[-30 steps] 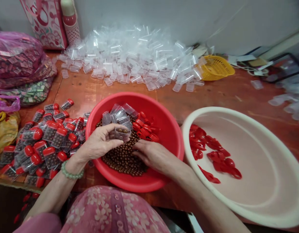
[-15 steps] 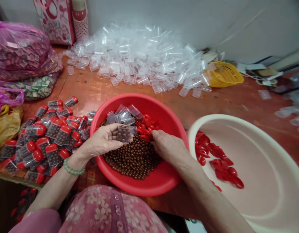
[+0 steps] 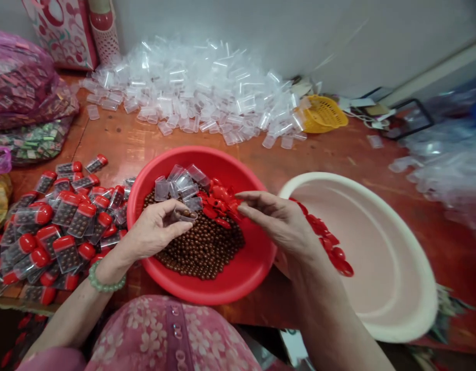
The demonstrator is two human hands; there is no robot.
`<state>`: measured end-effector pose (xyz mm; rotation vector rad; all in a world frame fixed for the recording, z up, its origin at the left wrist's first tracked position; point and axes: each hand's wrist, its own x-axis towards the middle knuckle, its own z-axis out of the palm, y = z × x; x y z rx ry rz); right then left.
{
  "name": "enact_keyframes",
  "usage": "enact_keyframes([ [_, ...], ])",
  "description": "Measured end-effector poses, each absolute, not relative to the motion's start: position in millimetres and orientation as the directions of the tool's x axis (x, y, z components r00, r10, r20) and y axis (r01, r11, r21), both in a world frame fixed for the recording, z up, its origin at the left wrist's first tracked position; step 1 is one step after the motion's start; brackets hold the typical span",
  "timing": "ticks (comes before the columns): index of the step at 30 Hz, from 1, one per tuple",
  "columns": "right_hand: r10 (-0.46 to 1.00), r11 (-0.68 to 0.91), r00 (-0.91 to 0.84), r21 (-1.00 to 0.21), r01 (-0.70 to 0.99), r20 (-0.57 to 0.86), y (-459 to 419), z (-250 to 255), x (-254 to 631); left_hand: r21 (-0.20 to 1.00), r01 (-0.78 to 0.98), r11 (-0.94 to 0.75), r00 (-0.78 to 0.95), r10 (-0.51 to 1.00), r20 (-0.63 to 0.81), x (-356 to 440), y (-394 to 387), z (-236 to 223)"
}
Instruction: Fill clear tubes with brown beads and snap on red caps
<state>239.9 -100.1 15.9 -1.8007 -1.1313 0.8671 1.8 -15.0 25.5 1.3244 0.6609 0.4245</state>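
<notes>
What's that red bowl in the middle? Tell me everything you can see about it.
This round, shallow basin looks like glossy red plastic, with a smooth rim. It sits flat on a reddish-brown tabletop. Inside lie a mound of small brown beads, a cluster of clear plastic tubes and a pile of red caps. The left hand holds a small clear tube over it, and the right hand hangs above the caps.

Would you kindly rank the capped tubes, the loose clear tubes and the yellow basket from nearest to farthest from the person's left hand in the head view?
1. Capped tubes, left of the left hand.
2. Loose clear tubes, heaped by the wall.
3. Yellow basket, ahead and right.
</notes>
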Motion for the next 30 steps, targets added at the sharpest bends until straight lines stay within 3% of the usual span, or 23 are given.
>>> enact_keyframes([
  [4, 0.886, -0.19, 0.409, -0.976, -0.109, -0.218, -98.9, 15.4, 221.4, 0.982, 0.049, 0.181, 0.74, 0.654, -0.158, 7.0, -20.7, 27.1],
  [8, 0.89, -0.164, 0.368, -0.943, -0.289, -0.268, -94.3, 13.0, 201.5, 0.974, 0.056, 0.22, 0.732, 0.655, -0.19, 16.3, -30.1, 28.8],
  [15, 0.915, -0.147, 0.32, -0.941, -0.305, -0.247, -92.8, 2.8, 172.1, 0.986, 0.138, 0.095, 0.544, 0.824, -0.156, 33.4, -41.4, 19.5],
  [19, 0.933, -0.145, 0.276, -0.944, -0.296, -0.23, -92.2, -1.3, 164.9, 0.987, 0.154, 0.053, 0.518, 0.846, -0.126, 30.4, -39.5, 13.6],
  [24, 0.915, -0.135, 0.357, -0.976, -0.169, -0.189, -86.5, 1.8, 171.3, 0.972, 0.211, -0.1, 0.566, 0.824, -0.038, 22.6, -37.4, 7.6],
  [30, 0.923, -0.061, 0.381, -0.998, 0.018, -0.049, -80.3, 15.2, 176.0, 0.971, 0.203, -0.128, 0.61, 0.792, -0.024, 19.7, -35.5, 8.8],
])
